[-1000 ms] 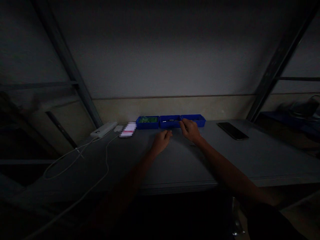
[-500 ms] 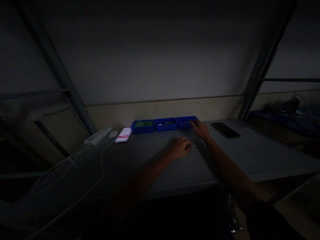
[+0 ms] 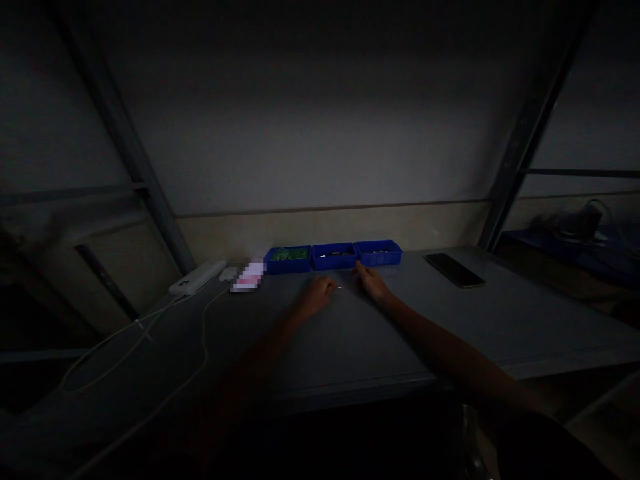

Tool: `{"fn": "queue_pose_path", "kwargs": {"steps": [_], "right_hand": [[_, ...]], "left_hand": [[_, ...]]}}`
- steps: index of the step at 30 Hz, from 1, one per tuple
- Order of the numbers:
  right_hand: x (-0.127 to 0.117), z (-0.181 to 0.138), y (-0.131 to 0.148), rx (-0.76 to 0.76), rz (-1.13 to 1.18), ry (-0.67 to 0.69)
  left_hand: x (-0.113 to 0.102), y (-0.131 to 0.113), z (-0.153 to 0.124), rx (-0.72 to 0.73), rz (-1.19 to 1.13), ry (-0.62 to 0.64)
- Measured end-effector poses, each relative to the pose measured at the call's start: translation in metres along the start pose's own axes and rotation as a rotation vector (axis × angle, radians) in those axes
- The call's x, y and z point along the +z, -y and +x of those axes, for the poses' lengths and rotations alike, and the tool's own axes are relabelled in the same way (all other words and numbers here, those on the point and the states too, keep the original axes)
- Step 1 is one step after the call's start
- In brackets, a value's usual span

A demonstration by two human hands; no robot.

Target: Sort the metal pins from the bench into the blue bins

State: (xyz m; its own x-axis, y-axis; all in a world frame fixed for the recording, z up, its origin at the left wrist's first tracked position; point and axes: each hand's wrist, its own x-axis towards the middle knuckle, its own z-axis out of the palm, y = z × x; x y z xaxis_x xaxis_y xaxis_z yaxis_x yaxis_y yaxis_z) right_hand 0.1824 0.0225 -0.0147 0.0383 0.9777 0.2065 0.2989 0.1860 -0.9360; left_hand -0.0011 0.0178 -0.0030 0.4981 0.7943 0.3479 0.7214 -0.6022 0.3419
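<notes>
My left hand (image 3: 318, 295) is closed over the middle of the grey table, its fingertips pinching a thin, shiny metal pin-like piece (image 3: 341, 287) that points right. To the right of it, my right hand (image 3: 371, 281) is just in front of the bins with its thumb and fingers together. Whatever those fingers hold is too small and dark to make out. Three blue bins stand in a row behind my hands: the left bin (image 3: 289, 268) has green packets, the middle bin (image 3: 334, 264) dark and shiny small parts, and the right bin (image 3: 387, 259) small metallic parts.
A lit phone (image 3: 249, 276) lies left of the bins, beside a white power bank (image 3: 198, 277) with a white cable (image 3: 205, 340) trailing over the table (image 3: 350, 353). At the right lies a dark phone (image 3: 455, 270). Metal posts rise at both sides, and the light is dim.
My right hand has come out of the right bin and moved left and toward me. My left hand has shifted left with the shiny piece still between its fingers.
</notes>
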Motion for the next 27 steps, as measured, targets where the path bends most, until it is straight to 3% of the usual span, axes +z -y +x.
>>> {"fn": "queue_pose_path", "kwargs": {"steps": [3, 6, 9, 12, 21, 27], "right_hand": [[0.007, -0.004, 0.003, -0.052, 0.014, 0.04], [0.002, -0.009, 0.006, -0.222, -0.152, 0.057], [-0.003, -0.013, 0.012, -0.448, -0.364, 0.178], [-0.002, -0.015, 0.015, -0.559, -0.44, 0.265], [0.001, -0.017, 0.017, -0.599, -0.572, 0.249], [-0.004, -0.014, 0.021, -0.515, -0.577, 0.162]], "left_hand": [[-0.008, 0.011, -0.005, -0.113, -0.137, -0.074], [-0.007, 0.007, -0.007, -0.14, -0.235, -0.154], [-0.002, 0.0, -0.006, -0.126, -0.295, -0.156], [-0.001, -0.004, -0.005, -0.146, -0.332, -0.145], [-0.002, 0.0, -0.005, -0.167, -0.458, -0.15], [-0.007, -0.004, -0.005, -0.122, -0.37, -0.182]]}}
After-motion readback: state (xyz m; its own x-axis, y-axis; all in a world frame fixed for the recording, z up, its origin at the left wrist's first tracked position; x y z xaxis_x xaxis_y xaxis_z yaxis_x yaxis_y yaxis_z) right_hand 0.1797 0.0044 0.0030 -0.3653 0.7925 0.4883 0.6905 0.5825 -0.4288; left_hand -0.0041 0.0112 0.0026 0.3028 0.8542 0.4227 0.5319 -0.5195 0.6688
